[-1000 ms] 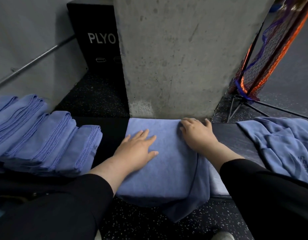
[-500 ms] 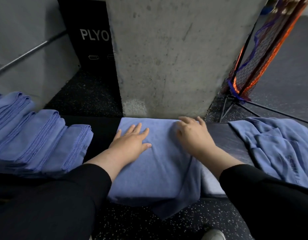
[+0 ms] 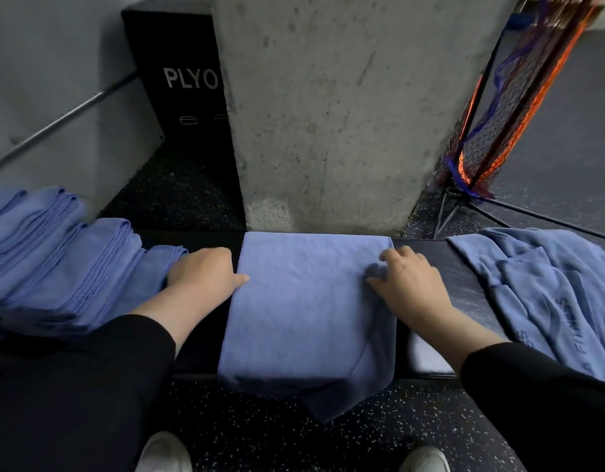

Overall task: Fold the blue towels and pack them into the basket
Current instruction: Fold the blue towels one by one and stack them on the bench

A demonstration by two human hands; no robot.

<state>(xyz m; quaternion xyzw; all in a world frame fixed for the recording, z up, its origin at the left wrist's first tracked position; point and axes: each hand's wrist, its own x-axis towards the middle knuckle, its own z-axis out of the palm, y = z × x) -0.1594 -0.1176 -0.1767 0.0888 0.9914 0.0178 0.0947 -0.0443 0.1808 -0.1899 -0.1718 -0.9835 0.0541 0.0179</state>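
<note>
Both hands at the folded blue towel (image 3: 304, 308) on the table (image 3: 464, 287).
Left hand (image 3: 202, 277) grips its left edge, fingers curled under; right hand (image 3: 406, 284) pinches its right edge.

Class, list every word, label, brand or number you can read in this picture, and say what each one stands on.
"PLYO": white capitals on the black box behind the concrete pillar; the pillar may hide more letters.
Dark lettering on the unfolded blue towels at the right: too creased and blurred to read.
No numbers show.
</note>
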